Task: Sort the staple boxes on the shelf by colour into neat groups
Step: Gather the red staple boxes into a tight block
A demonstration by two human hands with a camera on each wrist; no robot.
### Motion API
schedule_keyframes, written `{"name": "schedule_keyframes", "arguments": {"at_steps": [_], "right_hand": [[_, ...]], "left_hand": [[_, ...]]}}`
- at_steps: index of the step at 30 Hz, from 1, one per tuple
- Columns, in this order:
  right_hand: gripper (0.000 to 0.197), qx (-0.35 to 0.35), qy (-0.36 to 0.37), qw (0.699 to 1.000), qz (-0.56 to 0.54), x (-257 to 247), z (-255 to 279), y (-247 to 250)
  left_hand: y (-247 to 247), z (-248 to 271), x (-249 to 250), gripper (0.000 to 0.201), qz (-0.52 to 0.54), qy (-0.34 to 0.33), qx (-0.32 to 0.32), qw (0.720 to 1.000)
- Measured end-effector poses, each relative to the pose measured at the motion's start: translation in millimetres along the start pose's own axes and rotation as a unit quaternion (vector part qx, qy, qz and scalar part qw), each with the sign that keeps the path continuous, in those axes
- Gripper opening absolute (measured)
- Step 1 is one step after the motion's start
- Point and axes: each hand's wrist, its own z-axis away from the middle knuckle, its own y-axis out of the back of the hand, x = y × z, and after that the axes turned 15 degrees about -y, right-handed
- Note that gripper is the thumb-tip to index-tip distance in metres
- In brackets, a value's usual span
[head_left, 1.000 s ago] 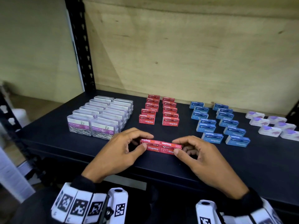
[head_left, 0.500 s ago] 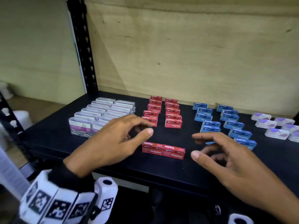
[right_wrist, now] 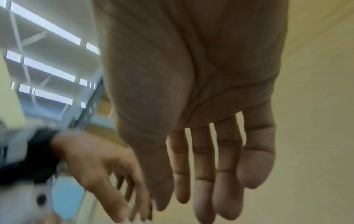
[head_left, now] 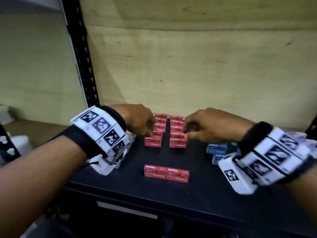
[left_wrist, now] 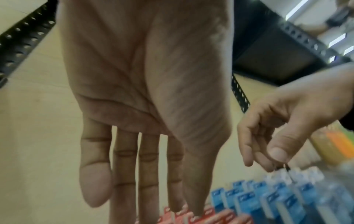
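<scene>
Two columns of red staple boxes (head_left: 177, 143) stand at the middle back of the black shelf (head_left: 197, 194). My left hand (head_left: 149, 133) reaches the left column from its left side, and in the left wrist view its fingers (left_wrist: 153, 189) point straight down at the red boxes (left_wrist: 226, 216). My right hand (head_left: 186, 134) meets the right column from the right, fingers (right_wrist: 206, 181) straight and empty. A pair of red boxes (head_left: 166, 173) lies side by side near the front edge, untouched. Blue staple boxes (head_left: 217, 148) sit to the right, partly hidden by my right wrist.
White boxes with purple tops (head_left: 298, 136) lie at the far right. A plywood back wall (head_left: 188, 66) closes the shelf behind the boxes. A black perforated upright (head_left: 77, 57) stands at the back left. My left wrist hides the clear boxes on the left.
Both hands let go of the pair of red boxes at the front edge and moved back to the two red columns. The pair stayed where it was set.
</scene>
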Motion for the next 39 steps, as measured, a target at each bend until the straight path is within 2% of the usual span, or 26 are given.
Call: {"name": "schedule_keyframes", "arguments": {"at_steps": [3, 7, 11, 19, 24, 30, 39], "right_hand": [[0.023, -0.026, -0.010, 0.998, 0.053, -8, -26, -10], [0.029, -0.056, -0.015, 0.991, 0.117, -20, -40, -23], [0.023, -0.026, -0.027, 0.990, 0.137, -30, -45, -29], [0.008, -0.045, -0.034, 0.982, 0.179, -35, -45, -27], [0.019, -0.081, -0.030, 0.983, 0.163, -32, -35, -23], [0.018, -0.120, -0.003, 0.987, 0.105, -22, 2, -16], [0.016, -0.159, -0.005, 0.982, 0.103, -21, 30, -18]], "left_hand": [[-6, -18, -7, 0.029, -0.007, 0.016, -0.033, 0.999], [-20, -37, -7, 0.018, 0.004, 0.011, -0.059, 0.998], [-24, -41, -2, 0.022, -0.010, 0.044, -0.058, 0.997], [-19, -32, -1, 0.021, 0.001, 0.041, -0.048, 0.998], [-15, -14, 9, 0.020, -0.005, 0.024, -0.054, 0.998], [-15, 12, 19, 0.019, 0.003, 0.012, -0.060, 0.998], [-28, 35, 23, 0.009, 0.060, -0.017, -0.080, 0.995]]}}
